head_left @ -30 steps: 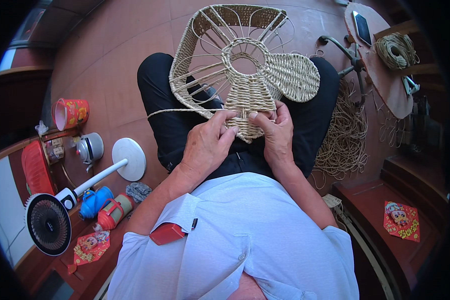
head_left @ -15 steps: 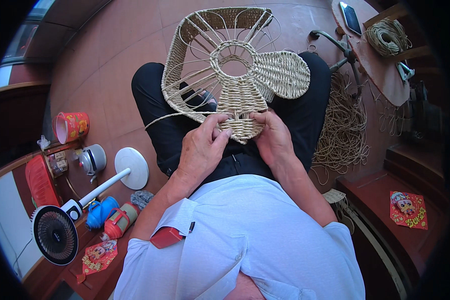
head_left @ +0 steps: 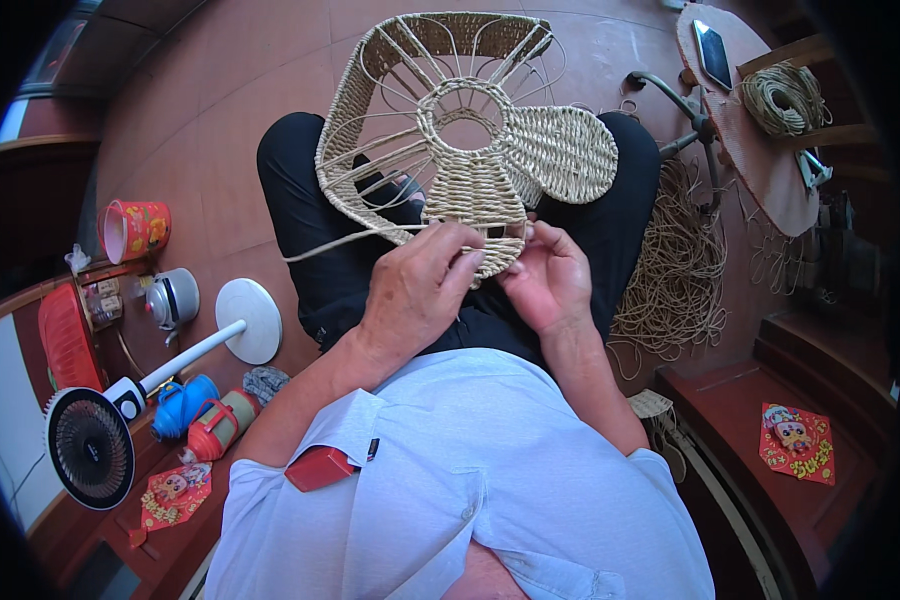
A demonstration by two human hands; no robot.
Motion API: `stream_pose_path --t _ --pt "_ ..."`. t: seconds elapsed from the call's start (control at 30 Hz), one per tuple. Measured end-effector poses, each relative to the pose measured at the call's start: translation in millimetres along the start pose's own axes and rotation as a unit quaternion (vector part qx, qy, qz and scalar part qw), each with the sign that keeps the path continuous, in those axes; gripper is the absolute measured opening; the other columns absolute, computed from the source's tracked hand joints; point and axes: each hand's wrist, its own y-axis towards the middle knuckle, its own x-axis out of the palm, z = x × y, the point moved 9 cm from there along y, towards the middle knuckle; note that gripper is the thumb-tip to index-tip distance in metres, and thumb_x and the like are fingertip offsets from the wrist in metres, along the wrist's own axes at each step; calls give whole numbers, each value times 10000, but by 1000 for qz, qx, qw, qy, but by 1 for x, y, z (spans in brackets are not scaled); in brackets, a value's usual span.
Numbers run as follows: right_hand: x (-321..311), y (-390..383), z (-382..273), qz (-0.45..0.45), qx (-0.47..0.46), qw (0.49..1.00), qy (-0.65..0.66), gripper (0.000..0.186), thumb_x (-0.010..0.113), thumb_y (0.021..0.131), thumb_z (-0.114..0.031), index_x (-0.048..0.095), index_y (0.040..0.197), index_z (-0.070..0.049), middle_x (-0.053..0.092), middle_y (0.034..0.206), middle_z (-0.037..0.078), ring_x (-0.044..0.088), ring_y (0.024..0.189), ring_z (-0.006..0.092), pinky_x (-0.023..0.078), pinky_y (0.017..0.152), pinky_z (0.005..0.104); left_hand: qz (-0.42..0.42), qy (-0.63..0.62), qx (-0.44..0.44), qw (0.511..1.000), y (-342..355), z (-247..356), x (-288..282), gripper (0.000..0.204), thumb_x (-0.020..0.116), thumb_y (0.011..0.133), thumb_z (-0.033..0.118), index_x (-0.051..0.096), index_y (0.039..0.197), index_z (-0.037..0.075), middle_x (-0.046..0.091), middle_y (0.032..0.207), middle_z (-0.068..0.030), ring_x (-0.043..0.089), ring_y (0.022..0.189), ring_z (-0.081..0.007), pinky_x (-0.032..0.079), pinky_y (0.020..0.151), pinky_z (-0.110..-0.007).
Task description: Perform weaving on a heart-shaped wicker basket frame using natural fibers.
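A half-woven straw piece (head_left: 465,185) with a round ring at its centre and petal-like sections rests between my knees. Two petals are filled with weave; elsewhere bare spokes run out to a woven outer band (head_left: 338,150). My left hand (head_left: 420,285) is closed at the near petal's lower left, its fingertips pinching a straw cord that lies across the weave. That cord's loose end (head_left: 320,248) sticks out to the left. At the same petal's right edge my right hand (head_left: 553,278) is closed, thumb against the weave, its fingertips partly hidden behind it.
A heap of loose straw cord (head_left: 675,270) lies on the floor at the right. Beyond it a board (head_left: 760,170) bears a phone (head_left: 712,55) and a cord coil (head_left: 785,98). At the left are a fan (head_left: 90,447), a kettle (head_left: 173,298), flasks (head_left: 220,425) and a red bucket (head_left: 135,230).
My left fingers have moved a little right over the petal, and a cord now runs across it. My right hand has turned its palm more upward. The view has shifted slightly.
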Motion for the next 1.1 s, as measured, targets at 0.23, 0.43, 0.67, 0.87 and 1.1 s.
stream_pose_path --t 0.23,0.43,0.67,0.87,1.1 --pt "9 -34 -43 15 -76 995 -58 75 639 1069 -135 585 1118 -118 541 882 -18 506 775 114 412 650 284 -3 44 86 995 17 20 35 176 790 972 135 723 1119 66 679 996 -105 722 887 -300 582 761 -417" --pt "-9 -111 -210 37 -250 955 -153 150 724 990 -84 582 1001 -131 625 827 -27 402 584 49 345 552 256 -21 127 142 981 32 27 65 154 783 979 185 673 1055 107 616 980 -75 711 908 -270 571 761 -415" --pt "-2 -240 -449 -62 -372 902 -208 80 705 1035 -43 648 999 -85 743 913 50 498 587 91 341 509 240 3 46 119 992 30 18 53 123 763 991 147 660 1019 86 630 958 -102 709 857 -305 559 741 -434" --pt "23 -212 -313 271 -343 678 -591 306 739 1061 -245 709 1280 -33 762 1221 133 759 976 165 589 759 276 42 9 24 999 29 5 33 115 752 979 100 657 978 33 658 884 -134 696 801 -346 545 725 -452" --pt "23 -55 -63 114 -125 803 -571 472 780 1063 -204 643 1434 54 745 1203 113 737 1056 156 636 886 291 12 24 -32 999 29 -10 25 160 778 951 115 654 945 15 656 828 -136 670 715 -293 530 674 -423"
